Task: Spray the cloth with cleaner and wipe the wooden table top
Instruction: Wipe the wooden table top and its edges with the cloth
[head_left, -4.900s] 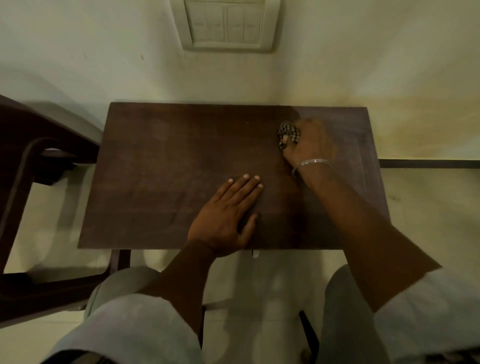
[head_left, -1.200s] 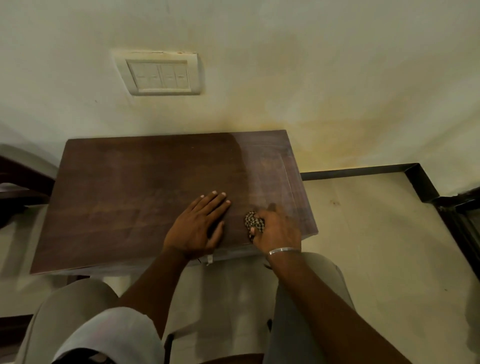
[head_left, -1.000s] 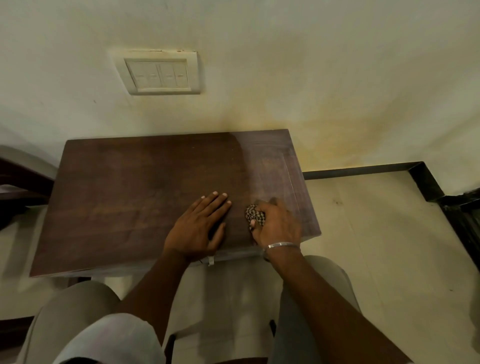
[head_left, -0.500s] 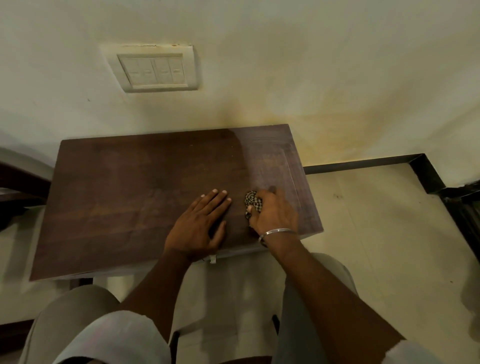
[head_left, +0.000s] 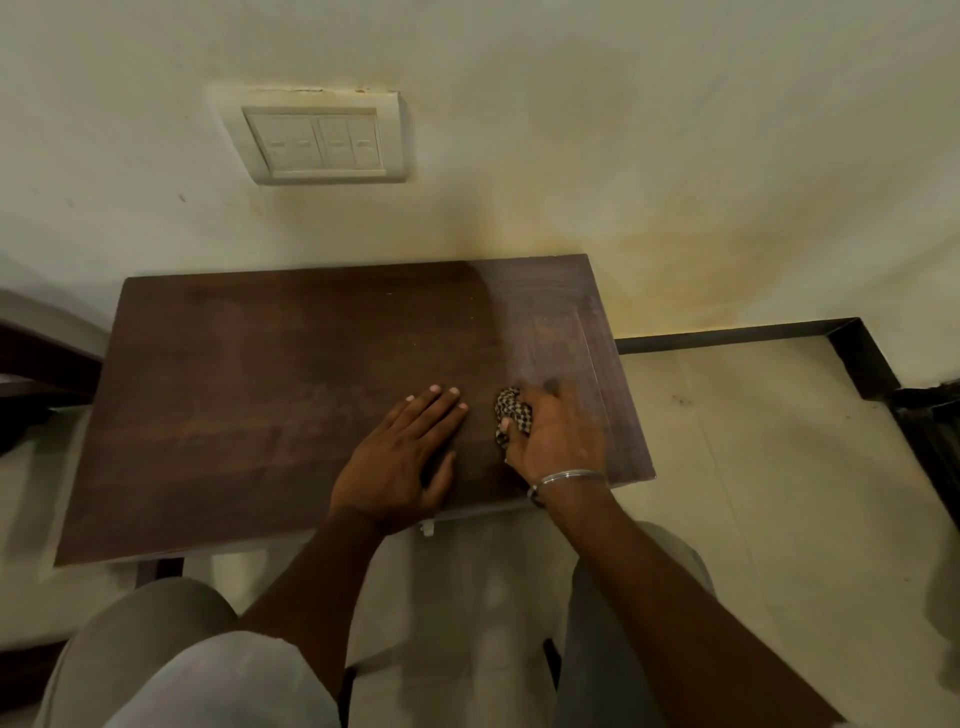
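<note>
A dark wooden table top (head_left: 270, 395) stands against the wall in front of me. My right hand (head_left: 558, 434), with a metal bangle at the wrist, presses a crumpled checkered cloth (head_left: 511, 413) onto the table's near right part. Only part of the cloth shows under the fingers. My left hand (head_left: 402, 462) lies flat and spread on the wood just left of the cloth, near the front edge. No spray bottle is in view.
A white switch plate (head_left: 319, 140) sits on the wall above the table. A dark wooden chair (head_left: 31, 374) stands at the left. A dark skirting strip (head_left: 753, 332) runs along the tiled floor at the right. My knees are under the front edge.
My right hand has slid the cloth away from the front edge, a little farther up the table's right part. My left hand has stayed flat in place.
</note>
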